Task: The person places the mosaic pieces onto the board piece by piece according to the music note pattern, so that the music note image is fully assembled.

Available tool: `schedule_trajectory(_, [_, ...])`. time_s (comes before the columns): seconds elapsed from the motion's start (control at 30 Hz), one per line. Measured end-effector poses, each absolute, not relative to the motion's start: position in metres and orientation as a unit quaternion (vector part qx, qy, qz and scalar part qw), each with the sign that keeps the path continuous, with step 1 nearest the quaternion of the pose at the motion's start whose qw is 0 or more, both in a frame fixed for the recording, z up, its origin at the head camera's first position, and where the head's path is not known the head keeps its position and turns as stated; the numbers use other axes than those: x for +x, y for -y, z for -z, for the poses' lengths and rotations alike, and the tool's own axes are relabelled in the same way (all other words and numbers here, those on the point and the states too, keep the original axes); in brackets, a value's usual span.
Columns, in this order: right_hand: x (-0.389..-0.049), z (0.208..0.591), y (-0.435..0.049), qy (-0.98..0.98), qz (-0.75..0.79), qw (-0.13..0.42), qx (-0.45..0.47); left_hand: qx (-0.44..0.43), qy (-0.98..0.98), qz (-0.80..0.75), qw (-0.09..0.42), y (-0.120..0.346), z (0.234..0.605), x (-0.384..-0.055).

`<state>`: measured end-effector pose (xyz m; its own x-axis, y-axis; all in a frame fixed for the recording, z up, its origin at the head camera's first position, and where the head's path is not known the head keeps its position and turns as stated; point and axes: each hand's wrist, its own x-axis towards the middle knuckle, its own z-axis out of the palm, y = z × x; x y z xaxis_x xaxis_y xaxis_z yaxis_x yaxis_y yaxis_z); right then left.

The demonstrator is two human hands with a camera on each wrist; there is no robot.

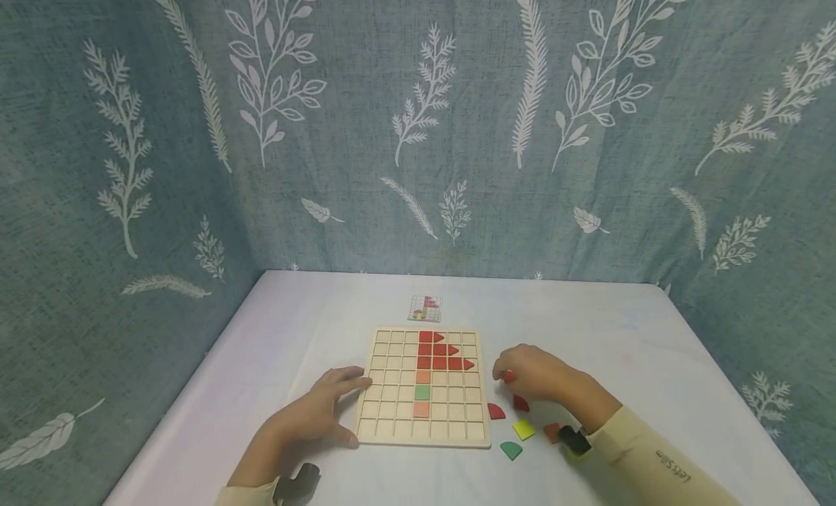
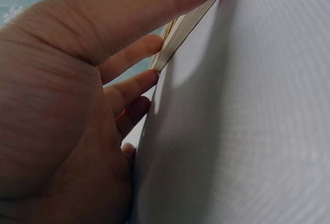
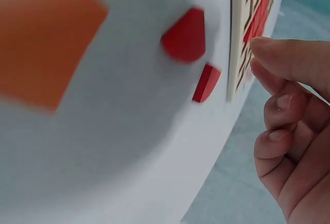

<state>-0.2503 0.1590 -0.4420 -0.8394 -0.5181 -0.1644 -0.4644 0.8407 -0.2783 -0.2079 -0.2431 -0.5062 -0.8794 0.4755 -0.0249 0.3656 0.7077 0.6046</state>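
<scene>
My left hand [image 1: 316, 411] lies along the left side of a wooden grid board [image 1: 392, 422], thumb at the near corner and fingertips at the edge. In the left wrist view, its extended fingers [image 2: 129, 59] meet the board's rim. On the board are red squares and triangles in rows, with orange and green squares below. My right hand [image 1: 538, 375] is over the table right of the board, just above a red piece [image 1: 509, 376]. The right wrist view shows thumb and index fingertips close together, other fingers bent, and that red piece [image 3: 207, 82] apart from them.
Near my right hand lie red quarter-rounds [image 1: 496, 411], a yellow square [image 1: 523, 429], a green quarter-round [image 1: 511, 450] and an orange piece [image 1: 551, 433]. A picture card [image 1: 425, 308] lies behind the board. Patterned curtains [image 1: 457, 128] surround the white table [image 1: 313, 310].
</scene>
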Motion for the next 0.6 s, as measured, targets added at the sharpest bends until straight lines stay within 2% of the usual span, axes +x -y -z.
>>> schedule_trajectory(0.17, [-0.256,0.443,-0.167,-0.955,0.116,0.121,-0.243,0.222,-0.920,-0.310,0.094,0.243,0.505,-0.208])
schedule_trajectory(0.6, [-0.269,0.457,-0.165,-0.952,0.060,0.117,-0.277,0.215,-0.920,-0.310,0.108,0.245,0.506,-0.207])
